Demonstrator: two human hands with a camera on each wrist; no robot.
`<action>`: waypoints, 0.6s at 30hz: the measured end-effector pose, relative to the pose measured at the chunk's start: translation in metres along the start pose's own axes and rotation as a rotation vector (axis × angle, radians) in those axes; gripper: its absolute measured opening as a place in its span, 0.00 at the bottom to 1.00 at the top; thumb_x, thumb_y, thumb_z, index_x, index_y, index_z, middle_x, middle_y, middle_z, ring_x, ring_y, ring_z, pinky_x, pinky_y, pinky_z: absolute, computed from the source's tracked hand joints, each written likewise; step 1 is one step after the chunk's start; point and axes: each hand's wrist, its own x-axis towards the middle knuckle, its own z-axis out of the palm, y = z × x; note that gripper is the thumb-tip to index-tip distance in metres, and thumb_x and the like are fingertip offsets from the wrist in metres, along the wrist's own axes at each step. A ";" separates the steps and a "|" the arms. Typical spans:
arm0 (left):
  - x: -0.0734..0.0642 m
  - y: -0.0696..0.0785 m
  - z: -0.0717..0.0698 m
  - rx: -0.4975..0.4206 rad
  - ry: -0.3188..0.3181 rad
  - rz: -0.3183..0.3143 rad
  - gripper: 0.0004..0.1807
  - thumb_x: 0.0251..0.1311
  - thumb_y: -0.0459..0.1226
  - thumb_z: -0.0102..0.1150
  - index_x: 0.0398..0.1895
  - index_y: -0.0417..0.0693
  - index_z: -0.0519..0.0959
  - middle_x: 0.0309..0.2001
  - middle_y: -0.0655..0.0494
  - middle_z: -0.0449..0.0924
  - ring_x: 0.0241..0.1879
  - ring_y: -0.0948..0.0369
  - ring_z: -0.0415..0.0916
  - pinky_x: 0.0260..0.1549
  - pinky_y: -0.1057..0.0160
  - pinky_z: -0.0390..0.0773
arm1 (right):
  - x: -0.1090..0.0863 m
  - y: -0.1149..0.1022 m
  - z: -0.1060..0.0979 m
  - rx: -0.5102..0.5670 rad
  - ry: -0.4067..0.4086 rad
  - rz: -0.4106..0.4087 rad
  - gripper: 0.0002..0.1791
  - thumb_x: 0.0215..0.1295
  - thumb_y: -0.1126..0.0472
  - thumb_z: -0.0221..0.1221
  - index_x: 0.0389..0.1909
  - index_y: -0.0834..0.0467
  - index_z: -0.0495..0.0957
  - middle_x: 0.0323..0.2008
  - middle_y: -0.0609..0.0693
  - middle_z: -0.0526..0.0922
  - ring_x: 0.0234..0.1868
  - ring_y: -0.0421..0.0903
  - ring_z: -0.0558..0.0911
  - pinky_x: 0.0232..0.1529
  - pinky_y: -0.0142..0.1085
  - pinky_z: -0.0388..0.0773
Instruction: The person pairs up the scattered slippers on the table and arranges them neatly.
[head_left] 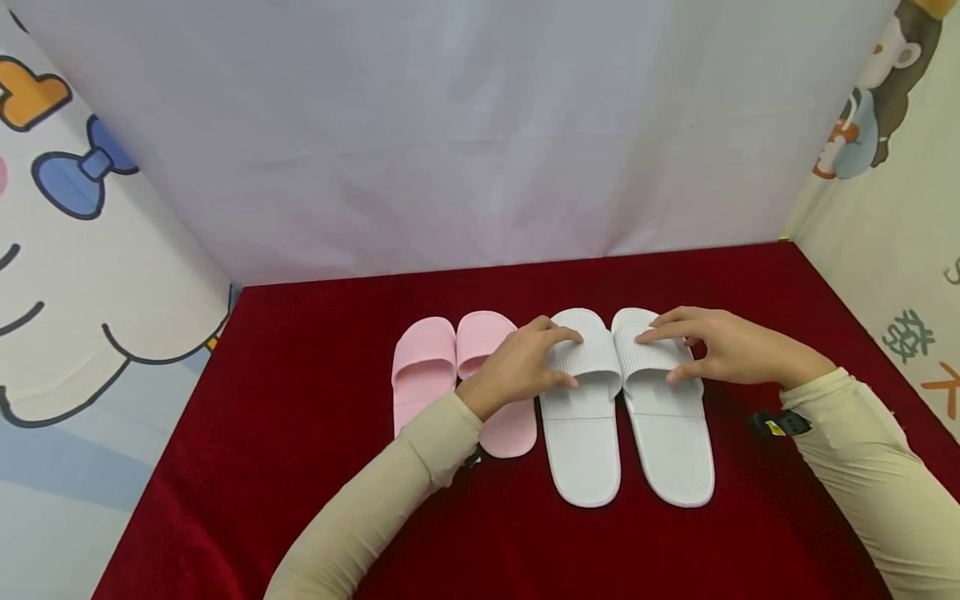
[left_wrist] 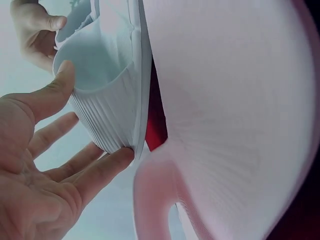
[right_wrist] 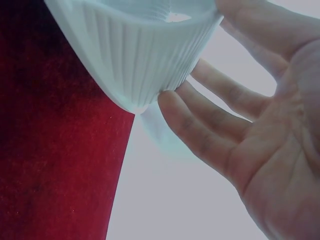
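Note:
Two white slide slippers lie side by side, toes away from me: the left slipper [head_left: 582,462] and the right slipper [head_left: 673,454], both with ribbed straps. Over the left one's strap, my left hand [head_left: 521,367] rests with thumb and fingers spread; the left wrist view shows its fingertips at the ribbed strap [left_wrist: 107,112] and the thumb by the opening. My right hand [head_left: 727,343] is at the right slipper's strap, fingers extended and thumb apart. In the right wrist view, fingertips touch the side of that strap [right_wrist: 135,52].
Left of the white pair lie a pink slipper [head_left: 423,392] and a second pink slipper [head_left: 510,432], partly hidden by my left hand and forearm. Everything lies on a dark red cloth [head_left: 300,400]. A pale curtain [head_left: 450,150] stands behind, with printed cloth at both sides.

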 end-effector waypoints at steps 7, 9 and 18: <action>0.006 -0.003 -0.002 0.002 -0.010 -0.025 0.32 0.49 0.47 0.77 0.60 0.57 0.79 0.55 0.50 0.78 0.49 0.58 0.78 0.49 0.59 0.79 | 0.005 0.006 0.000 0.014 0.006 0.014 0.30 0.52 0.55 0.75 0.59 0.44 0.80 0.58 0.52 0.79 0.57 0.50 0.79 0.46 0.44 0.82; 0.009 -0.005 -0.002 -0.002 -0.011 -0.026 0.32 0.49 0.47 0.77 0.60 0.57 0.79 0.54 0.50 0.78 0.49 0.58 0.78 0.49 0.59 0.79 | 0.007 0.008 0.001 0.017 0.002 0.021 0.30 0.52 0.56 0.75 0.59 0.45 0.80 0.58 0.52 0.79 0.57 0.51 0.79 0.46 0.44 0.82; 0.018 -0.011 -0.002 -0.006 -0.007 -0.030 0.32 0.48 0.46 0.78 0.60 0.56 0.79 0.54 0.49 0.78 0.50 0.57 0.78 0.51 0.60 0.78 | 0.014 0.013 -0.001 0.032 -0.013 0.040 0.30 0.53 0.56 0.74 0.59 0.47 0.80 0.59 0.55 0.78 0.58 0.53 0.79 0.46 0.46 0.83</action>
